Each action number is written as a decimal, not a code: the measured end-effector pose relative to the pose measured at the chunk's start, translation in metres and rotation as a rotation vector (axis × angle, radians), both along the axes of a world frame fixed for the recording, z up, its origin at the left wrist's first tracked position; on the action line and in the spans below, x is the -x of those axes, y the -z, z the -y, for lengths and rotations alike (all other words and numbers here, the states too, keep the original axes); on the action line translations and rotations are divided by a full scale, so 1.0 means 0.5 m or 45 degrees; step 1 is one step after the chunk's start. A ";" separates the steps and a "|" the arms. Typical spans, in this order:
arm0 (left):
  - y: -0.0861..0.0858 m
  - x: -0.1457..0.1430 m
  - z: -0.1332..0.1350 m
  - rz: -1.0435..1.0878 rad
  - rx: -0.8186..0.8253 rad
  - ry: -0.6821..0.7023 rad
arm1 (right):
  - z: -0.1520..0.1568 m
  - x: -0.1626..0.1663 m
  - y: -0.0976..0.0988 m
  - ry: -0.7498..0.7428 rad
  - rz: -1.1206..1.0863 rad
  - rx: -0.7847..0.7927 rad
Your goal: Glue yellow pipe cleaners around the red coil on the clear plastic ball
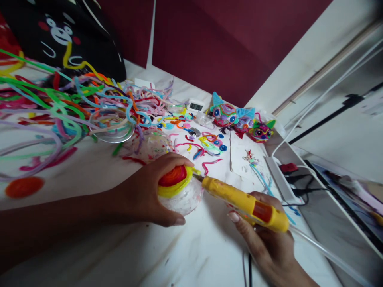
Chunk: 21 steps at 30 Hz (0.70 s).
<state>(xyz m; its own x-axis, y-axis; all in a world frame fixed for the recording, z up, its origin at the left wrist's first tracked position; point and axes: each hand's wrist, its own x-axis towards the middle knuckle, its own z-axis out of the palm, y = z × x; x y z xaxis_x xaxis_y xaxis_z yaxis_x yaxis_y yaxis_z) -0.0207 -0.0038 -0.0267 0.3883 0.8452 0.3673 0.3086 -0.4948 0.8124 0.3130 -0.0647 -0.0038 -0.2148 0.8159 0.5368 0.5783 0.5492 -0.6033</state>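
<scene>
My left hand [149,187] is wrapped round a clear plastic ball [184,201]. Part of the ball is covered with coiled pipe cleaner, red and orange in the middle, with a yellow pipe cleaner [176,189] round the outside. In my right hand [269,243] is a yellow hot glue gun [239,197], gripped by its handle. Its metal nozzle meets the yellow strand's edge at the ball's upper right; whether it touches is hard to tell. A clear glue stick [323,247] sticks out of the gun's back end.
A tangle of coloured pipe cleaners [68,103] fills the left side. Behind the ball sits another clear dome [155,143]. Several decorated animal heads [224,113] stand at the back near a small digital clock [195,105]. A white power strip [281,179] with cables lies right.
</scene>
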 end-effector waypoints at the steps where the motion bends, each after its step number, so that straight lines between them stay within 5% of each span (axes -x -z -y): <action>1: -0.004 0.002 0.001 -0.020 0.005 0.004 | 0.000 -0.003 0.000 0.000 0.008 -0.015; 21: -0.001 -0.003 0.005 -0.018 -0.035 0.011 | -0.005 -0.006 0.011 -0.055 -0.015 -0.096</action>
<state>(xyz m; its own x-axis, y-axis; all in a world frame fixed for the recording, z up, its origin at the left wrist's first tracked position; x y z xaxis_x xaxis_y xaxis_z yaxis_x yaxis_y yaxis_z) -0.0194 -0.0064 -0.0261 0.4010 0.8313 0.3850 0.3154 -0.5198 0.7939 0.3160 -0.0624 -0.0096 -0.2420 0.7632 0.5992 0.5460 0.6176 -0.5661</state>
